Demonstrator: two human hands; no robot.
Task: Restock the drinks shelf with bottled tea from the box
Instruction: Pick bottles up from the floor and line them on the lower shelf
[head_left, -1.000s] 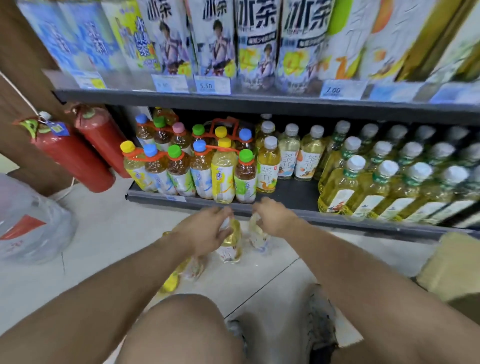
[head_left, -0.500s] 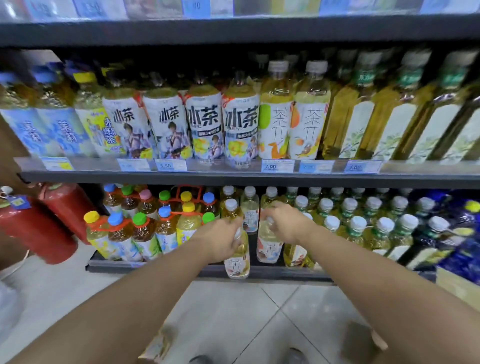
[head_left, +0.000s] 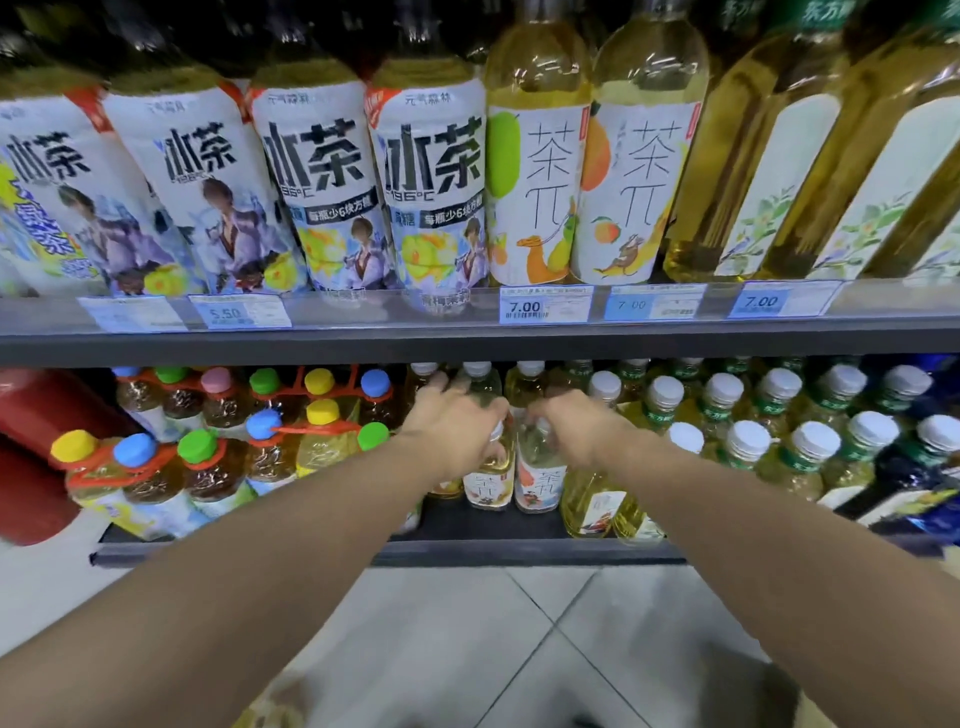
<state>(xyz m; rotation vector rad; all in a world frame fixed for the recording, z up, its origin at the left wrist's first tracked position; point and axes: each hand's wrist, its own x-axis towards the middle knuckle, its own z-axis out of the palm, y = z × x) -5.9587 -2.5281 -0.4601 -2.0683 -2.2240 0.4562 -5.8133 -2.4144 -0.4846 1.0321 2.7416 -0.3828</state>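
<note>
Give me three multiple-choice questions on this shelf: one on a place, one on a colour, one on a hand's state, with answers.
1. Where are the bottles held by the left hand and right hand? A on the floor; B at the lower shelf; C on the upper shelf.
2. What colour are the caps right of the hands? A white; B red; C black.
3. What is the right hand doing? A hanging idle; B gripping a bottle's top; C pressing the floor.
Answers: 1 B, both are down at the lower shelf; 2 A, those caps are white; 3 B, it is curled over the top.
</note>
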